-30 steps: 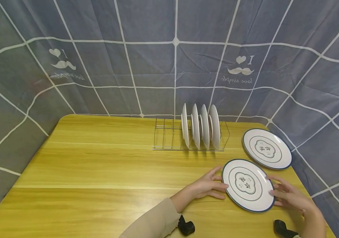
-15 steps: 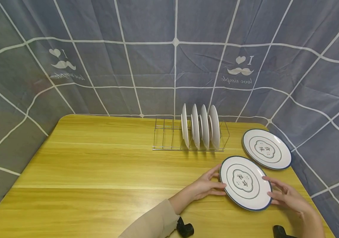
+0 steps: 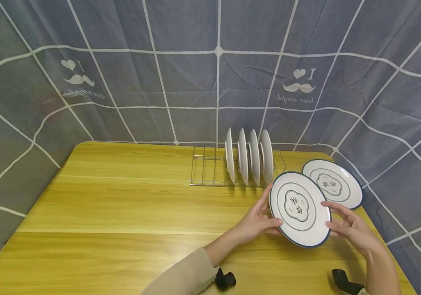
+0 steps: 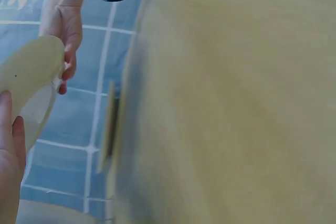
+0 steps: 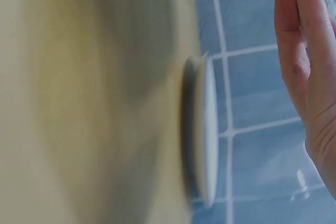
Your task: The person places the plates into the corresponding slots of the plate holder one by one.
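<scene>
A white plate (image 3: 300, 209) with a dark blue rim and a printed centre is held up off the table, its face tilted toward me. At its left edge my left hand (image 3: 256, 221) grips it with the thumb over the rim. My right hand (image 3: 354, 231) pinches the opposite rim, thumb and a finger on top. The left wrist view shows the plate's pale underside (image 4: 34, 69) between both hands. Only part of the right hand (image 5: 315, 72) appears in the right wrist view, where the held plate is mostly cut off.
A wire dish rack (image 3: 206, 185) stands at the back of the wooden table (image 3: 121, 213), with several white plates (image 3: 254, 157) upright in its right part. Behind the held plate, another blue-rimmed plate (image 3: 347, 190) lies at the table's right edge. A grey checked curtain (image 3: 188, 82) hangs behind.
Both hands have lifted the plate off the table and moved it slightly left and away from me. It is now more tilted and overlaps the lying plate in view.
</scene>
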### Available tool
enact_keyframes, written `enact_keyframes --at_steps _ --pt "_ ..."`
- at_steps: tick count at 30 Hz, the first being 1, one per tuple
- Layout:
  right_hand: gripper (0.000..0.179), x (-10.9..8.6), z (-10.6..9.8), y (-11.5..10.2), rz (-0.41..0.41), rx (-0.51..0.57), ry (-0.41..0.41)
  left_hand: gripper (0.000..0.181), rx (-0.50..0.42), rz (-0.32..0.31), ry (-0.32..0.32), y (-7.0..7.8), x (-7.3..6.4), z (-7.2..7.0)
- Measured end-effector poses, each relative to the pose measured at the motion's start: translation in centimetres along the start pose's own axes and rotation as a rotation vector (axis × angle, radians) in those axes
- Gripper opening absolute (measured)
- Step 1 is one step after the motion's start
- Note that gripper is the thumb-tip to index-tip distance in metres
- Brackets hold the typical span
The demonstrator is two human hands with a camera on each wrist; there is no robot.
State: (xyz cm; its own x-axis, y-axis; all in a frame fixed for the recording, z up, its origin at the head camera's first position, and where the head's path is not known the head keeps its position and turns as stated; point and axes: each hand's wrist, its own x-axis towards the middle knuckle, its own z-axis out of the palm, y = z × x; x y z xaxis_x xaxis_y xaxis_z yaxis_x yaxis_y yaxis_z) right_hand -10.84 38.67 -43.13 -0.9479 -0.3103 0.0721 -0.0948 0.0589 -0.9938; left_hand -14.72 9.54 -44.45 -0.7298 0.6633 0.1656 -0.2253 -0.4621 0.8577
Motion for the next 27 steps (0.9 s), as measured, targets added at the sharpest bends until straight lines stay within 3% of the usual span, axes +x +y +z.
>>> enact_keyframes --at_steps 8,15,22,27 --pt "0.052 2.4 1.8 -2.9 -0.064 -0.024 -0.013 0.092 0.030 0.120 0.032 3.9 -0.7 -0.5" --pt "0.051 5.4 2.9 -4.0 -0.103 -0.026 -0.073 0.092 0.039 0.200 0.040 6.8 -1.5 -1.9" --pt "0.050 8.5 2.8 -3.6 -0.090 0.034 -0.036 0.092 0.041 0.292 0.118 9.9 -2.4 -3.9" --pt "0.048 10.9 2.8 -2.5 -0.050 -0.109 0.032 0.091 0.029 0.386 0.145 12.1 -3.3 -5.3"
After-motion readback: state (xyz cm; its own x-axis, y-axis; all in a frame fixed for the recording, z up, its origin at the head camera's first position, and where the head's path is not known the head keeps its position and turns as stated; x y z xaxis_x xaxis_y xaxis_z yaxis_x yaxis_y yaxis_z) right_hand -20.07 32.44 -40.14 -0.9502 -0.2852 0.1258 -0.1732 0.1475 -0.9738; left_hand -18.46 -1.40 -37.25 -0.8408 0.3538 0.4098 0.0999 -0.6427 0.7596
